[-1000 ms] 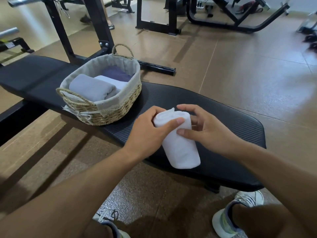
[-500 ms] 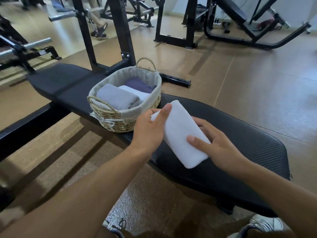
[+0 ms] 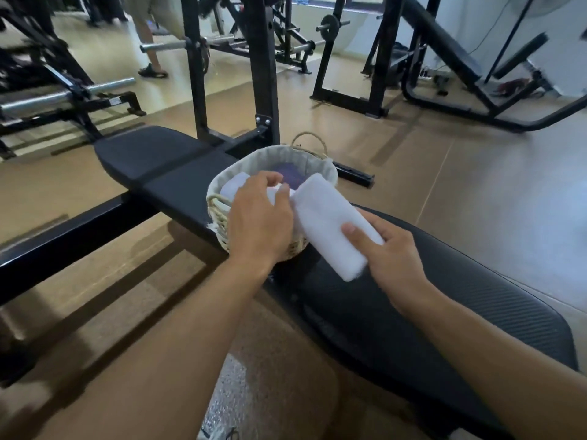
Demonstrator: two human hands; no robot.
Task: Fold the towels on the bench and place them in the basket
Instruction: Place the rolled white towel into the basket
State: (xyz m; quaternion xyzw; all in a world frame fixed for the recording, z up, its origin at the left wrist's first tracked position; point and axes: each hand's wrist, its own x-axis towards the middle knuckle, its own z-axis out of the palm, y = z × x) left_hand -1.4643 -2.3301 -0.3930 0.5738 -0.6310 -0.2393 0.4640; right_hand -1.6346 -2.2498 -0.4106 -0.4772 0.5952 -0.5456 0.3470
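A folded white towel (image 3: pixel 330 220) is held above the black bench (image 3: pixel 444 300), its far end over the right rim of the woven basket (image 3: pixel 273 154). My right hand (image 3: pixel 390 258) grips its near end from below, thumb on top. My left hand (image 3: pixel 260 220) hovers over the basket's near side, fingers curled and touching a folded towel (image 3: pixel 232 185) inside. A purple towel (image 3: pixel 289 174) lies at the basket's back. The basket has a grey cloth liner and a rope handle.
A black rack upright (image 3: pixel 263 68) rises just behind the basket. Barbells and weight frames stand at the left and back, another bench frame at the far right. A person's legs (image 3: pixel 149 36) are at the back left. My shoe (image 3: pixel 219 435) is on the floor below.
The white towel has risen off the bench and moved left to the basket's rim. My left hand has left it and gone over the basket; my right hand alone carries it.
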